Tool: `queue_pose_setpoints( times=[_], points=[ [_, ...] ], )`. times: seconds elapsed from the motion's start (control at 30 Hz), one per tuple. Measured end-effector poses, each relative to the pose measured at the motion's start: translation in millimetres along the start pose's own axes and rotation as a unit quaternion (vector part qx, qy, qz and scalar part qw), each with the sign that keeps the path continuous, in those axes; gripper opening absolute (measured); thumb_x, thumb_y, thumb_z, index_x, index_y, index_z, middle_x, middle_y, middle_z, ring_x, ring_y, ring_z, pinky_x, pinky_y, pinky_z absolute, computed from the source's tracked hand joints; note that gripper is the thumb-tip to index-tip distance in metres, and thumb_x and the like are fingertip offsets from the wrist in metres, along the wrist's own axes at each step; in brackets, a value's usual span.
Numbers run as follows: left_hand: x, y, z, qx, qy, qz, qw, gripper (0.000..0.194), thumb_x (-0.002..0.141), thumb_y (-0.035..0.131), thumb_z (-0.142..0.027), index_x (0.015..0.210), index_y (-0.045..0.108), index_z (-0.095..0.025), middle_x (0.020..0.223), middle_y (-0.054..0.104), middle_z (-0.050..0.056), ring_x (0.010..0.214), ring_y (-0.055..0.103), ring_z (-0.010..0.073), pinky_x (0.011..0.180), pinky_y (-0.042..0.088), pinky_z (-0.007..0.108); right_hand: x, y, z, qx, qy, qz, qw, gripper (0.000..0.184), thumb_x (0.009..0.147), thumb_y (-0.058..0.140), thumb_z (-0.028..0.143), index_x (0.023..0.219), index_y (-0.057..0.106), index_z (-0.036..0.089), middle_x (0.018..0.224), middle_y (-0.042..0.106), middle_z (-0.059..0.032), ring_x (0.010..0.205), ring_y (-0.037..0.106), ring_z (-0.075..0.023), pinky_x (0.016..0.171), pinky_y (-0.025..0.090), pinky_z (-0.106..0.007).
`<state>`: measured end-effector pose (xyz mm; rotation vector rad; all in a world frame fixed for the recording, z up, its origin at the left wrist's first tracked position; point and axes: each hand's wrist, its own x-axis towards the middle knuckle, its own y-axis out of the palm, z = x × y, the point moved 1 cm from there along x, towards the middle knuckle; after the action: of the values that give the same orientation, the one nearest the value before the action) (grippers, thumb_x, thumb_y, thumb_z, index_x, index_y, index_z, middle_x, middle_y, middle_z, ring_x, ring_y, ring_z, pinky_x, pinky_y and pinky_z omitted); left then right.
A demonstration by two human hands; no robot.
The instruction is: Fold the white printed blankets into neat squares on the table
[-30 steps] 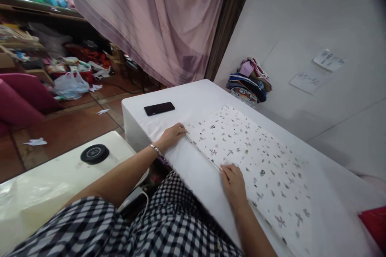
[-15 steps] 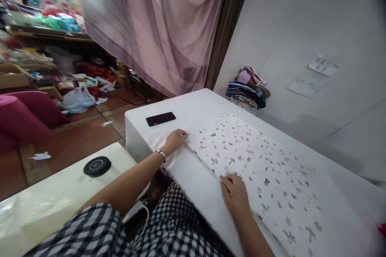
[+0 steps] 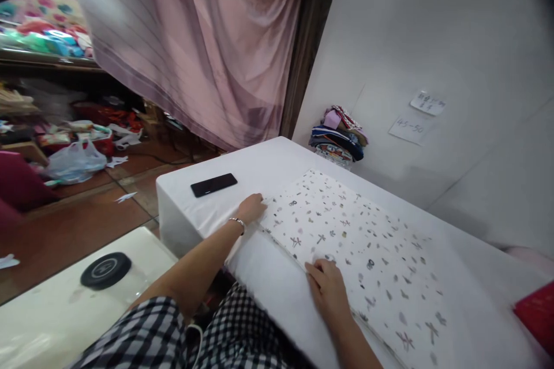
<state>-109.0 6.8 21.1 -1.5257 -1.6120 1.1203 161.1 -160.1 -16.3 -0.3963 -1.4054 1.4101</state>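
Note:
A white cloth (image 3: 350,242) printed with small grey and brown motifs lies flat on a white-covered table (image 3: 255,167). Its near edge is folded into a narrow strip. My left hand (image 3: 252,208), with a bracelet at the wrist, is closed at the cloth's far left corner; its fingertips are partly hidden. Midway along the folded edge, my right hand (image 3: 328,287) pinches the cloth between thumb and fingers. Beyond my left hand lies a black phone (image 3: 214,184).
A stack of folded clothes (image 3: 339,135) sits by the wall at the table's far side. To my left, a pale stool-like surface (image 3: 147,242) carries a round black object (image 3: 106,270). Something red (image 3: 536,311) lies at the right. A pink curtain (image 3: 225,40) hangs behind.
My left hand has turned a little at the corner, its fingers slightly farther over the cloth. My right hand stays on the folded edge. The view has tilted up and shifted right.

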Motion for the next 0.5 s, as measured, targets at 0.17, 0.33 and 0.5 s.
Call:
queue_pose_setpoints(
  times=[0.17,0.33,0.5],
  points=[
    [-3.0,-2.9,-5.3,0.009,0.010,-0.007,1.000,0.028,0.077,0.048,-0.027,0.100,0.057,-0.015,0.109,0.062,0.014,0.099,0.059,0.0256,0.077,0.044,0.032,0.4,1.4,0.1,0.012,0.005,0.002,1.000,0.024,0.088,0.045,0.020,0.106,0.061,0.024,0.091,0.055,-0.0056,0.084,0.049,-0.0184,0.071,0.037,-0.032],
    [0.3,-7.4,-10.2,0.001,-0.013,0.026,1.000,0.044,0.078,0.046,-0.043,0.109,0.054,-0.013,0.112,0.062,0.017,0.101,0.058,0.0287,0.077,0.044,0.033,1.8,1.0,2.2,0.011,0.012,-0.006,1.000,0.023,0.087,0.046,0.018,0.104,0.061,0.024,0.088,0.054,-0.0048,0.082,0.048,-0.0182,0.070,0.036,-0.031],
    [8.9,-10.7,-9.2,0.004,-0.007,0.061,0.998,0.032,0.072,0.052,-0.037,0.092,0.062,-0.013,0.100,0.066,0.015,0.093,0.062,0.0283,0.069,0.044,0.030,1.4,0.5,4.7,0.020,0.016,-0.006,1.000,0.024,0.086,0.046,0.015,0.104,0.060,0.024,0.090,0.054,-0.0048,0.084,0.048,-0.0187,0.072,0.037,-0.033]
  ],
)
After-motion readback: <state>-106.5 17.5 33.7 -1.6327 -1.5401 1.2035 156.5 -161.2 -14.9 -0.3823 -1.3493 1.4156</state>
